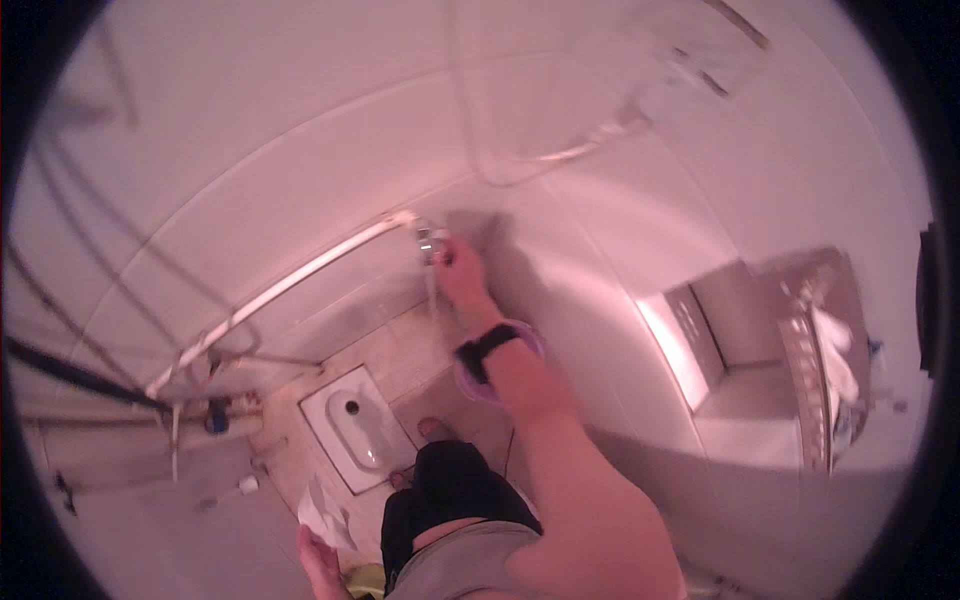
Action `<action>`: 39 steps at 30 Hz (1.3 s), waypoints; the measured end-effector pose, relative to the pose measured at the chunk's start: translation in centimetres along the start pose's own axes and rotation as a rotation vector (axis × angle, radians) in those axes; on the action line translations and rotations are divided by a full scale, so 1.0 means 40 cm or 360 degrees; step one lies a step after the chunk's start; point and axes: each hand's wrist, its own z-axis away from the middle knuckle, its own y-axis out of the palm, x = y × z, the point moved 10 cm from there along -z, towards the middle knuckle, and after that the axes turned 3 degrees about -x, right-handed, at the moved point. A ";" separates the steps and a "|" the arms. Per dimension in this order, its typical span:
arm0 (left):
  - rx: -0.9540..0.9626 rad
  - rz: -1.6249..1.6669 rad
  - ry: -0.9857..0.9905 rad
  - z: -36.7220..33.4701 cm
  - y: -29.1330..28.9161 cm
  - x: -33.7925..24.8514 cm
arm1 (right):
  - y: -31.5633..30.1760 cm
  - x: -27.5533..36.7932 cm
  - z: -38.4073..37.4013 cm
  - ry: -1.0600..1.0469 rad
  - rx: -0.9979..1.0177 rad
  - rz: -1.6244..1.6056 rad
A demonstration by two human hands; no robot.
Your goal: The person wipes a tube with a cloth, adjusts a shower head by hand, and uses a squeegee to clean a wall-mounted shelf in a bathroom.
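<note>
With its arm stretched out ahead, my right hand [460,272] has its fingers closed around the handle of a small metal tap [427,243] on the wall. A pale streak, which looks like running water, drops below the tap. Under my right forearm, which wears a black wristband [485,350], shows part of the rim of a purple basin [533,343]. Low on the left, my left hand [318,562] grips a crumpled white sheet [325,515]; whether it is paper or cloth is unclear.
A white squat toilet [368,430] is set in the tiled floor beside my feet. A white pipe [300,283] runs along the wall to the tap. Hoses hang at the left. A recessed niche [745,330] and a rack [805,380] holding white items are on the right.
</note>
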 end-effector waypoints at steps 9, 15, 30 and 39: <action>0.0559 -0.0344 -0.0079 -0.167 0.055 -0.006 | -0.080 -0.015 0.076 -0.0010 -0.0215 -0.0190; 0.0602 -0.0792 0.0027 -0.334 0.172 0.000 | -0.489 -0.232 0.245 0.0499 -0.0198 0.1001; 0.1140 -0.1704 0.0756 -0.283 0.868 0.112 | -0.687 -0.049 0.294 0.0079 -0.0295 0.1094; 0.1243 -0.1774 0.1410 -0.099 0.932 0.012 | -0.328 0.192 0.231 -0.0207 0.0791 0.0771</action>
